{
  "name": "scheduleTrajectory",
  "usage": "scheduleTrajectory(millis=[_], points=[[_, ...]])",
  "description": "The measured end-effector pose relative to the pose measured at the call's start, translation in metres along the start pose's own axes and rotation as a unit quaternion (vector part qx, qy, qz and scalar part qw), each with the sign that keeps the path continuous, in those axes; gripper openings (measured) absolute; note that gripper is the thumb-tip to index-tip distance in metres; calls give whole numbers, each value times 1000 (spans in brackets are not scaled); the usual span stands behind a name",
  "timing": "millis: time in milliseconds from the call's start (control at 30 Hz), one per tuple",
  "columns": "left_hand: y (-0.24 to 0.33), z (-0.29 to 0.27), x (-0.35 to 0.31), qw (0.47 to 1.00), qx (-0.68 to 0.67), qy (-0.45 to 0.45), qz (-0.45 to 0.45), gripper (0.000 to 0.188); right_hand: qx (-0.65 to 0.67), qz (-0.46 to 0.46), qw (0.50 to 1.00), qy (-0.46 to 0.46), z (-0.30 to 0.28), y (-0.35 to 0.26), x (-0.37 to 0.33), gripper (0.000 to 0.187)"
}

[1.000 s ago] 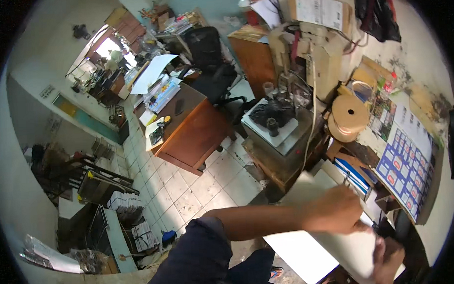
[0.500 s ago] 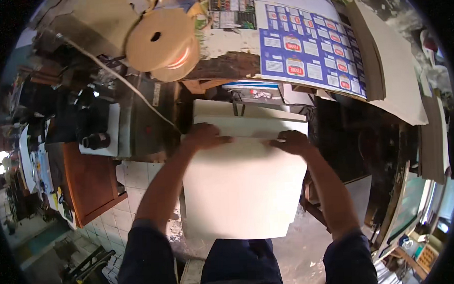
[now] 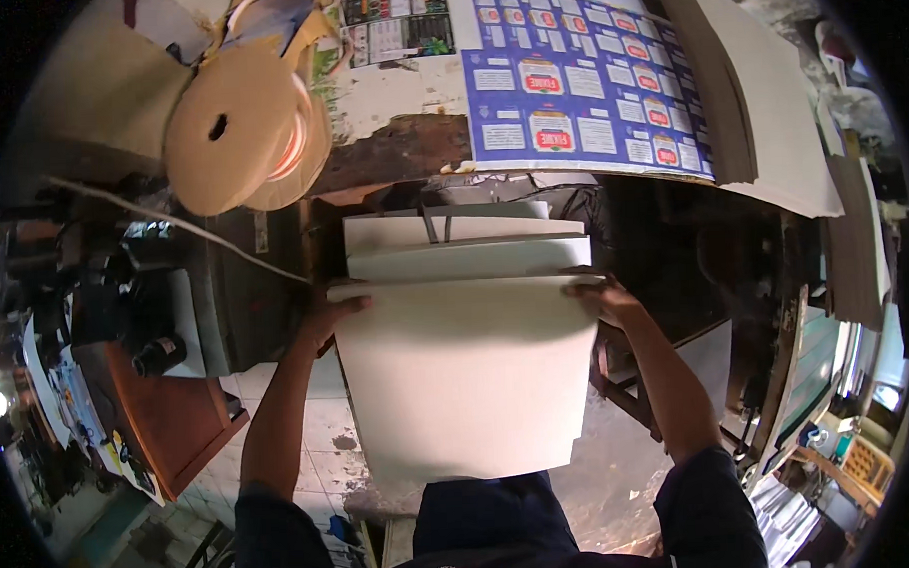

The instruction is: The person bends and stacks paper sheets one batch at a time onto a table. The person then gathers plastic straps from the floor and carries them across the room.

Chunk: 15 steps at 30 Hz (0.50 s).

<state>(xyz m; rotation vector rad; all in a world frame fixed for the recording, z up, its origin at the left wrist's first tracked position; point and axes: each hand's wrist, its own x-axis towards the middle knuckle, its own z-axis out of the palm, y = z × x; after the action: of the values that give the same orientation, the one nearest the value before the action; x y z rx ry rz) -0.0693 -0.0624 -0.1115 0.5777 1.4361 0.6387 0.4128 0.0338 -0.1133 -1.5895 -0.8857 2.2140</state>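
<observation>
A large cream-white paperboard sheet (image 3: 463, 374), or a thin stack of such sheets, hangs tilted in front of my body. Its far edge is raised between my hands. At the far left corner my left hand (image 3: 337, 313) is closed on the board, thumb on top and fingers mostly hidden beneath. My right hand (image 3: 605, 297) grips the far right corner the same way, its thumb lying on the top face. Just beyond, more pale boards (image 3: 469, 255) stand with their edges showing, and two thin dark metal prongs (image 3: 438, 227) rise against them.
A bench beyond holds a printed blue sheet (image 3: 578, 89), a cardboard spool (image 3: 224, 132) and stacked grey boards (image 3: 769, 103) at the right. A pale cord (image 3: 187, 225) crosses on the left, above a brown wooden cabinet (image 3: 169, 414). A dark machine frame stands on the right.
My hands have spread apart from the middle of the board to its two far corners. The board's far edge now stands clear of the boards behind. My view has shifted slightly.
</observation>
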Motion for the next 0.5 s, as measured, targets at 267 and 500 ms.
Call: scheduleTrajectory(millis=[267, 500], points=[[-10, 50, -13, 901, 319, 174, 238, 42, -263, -172, 946, 73, 52, -11, -25, 45], [2, 103, -43, 803, 489, 182, 288, 59, -564, -236, 785, 95, 110, 0, -38, 63]])
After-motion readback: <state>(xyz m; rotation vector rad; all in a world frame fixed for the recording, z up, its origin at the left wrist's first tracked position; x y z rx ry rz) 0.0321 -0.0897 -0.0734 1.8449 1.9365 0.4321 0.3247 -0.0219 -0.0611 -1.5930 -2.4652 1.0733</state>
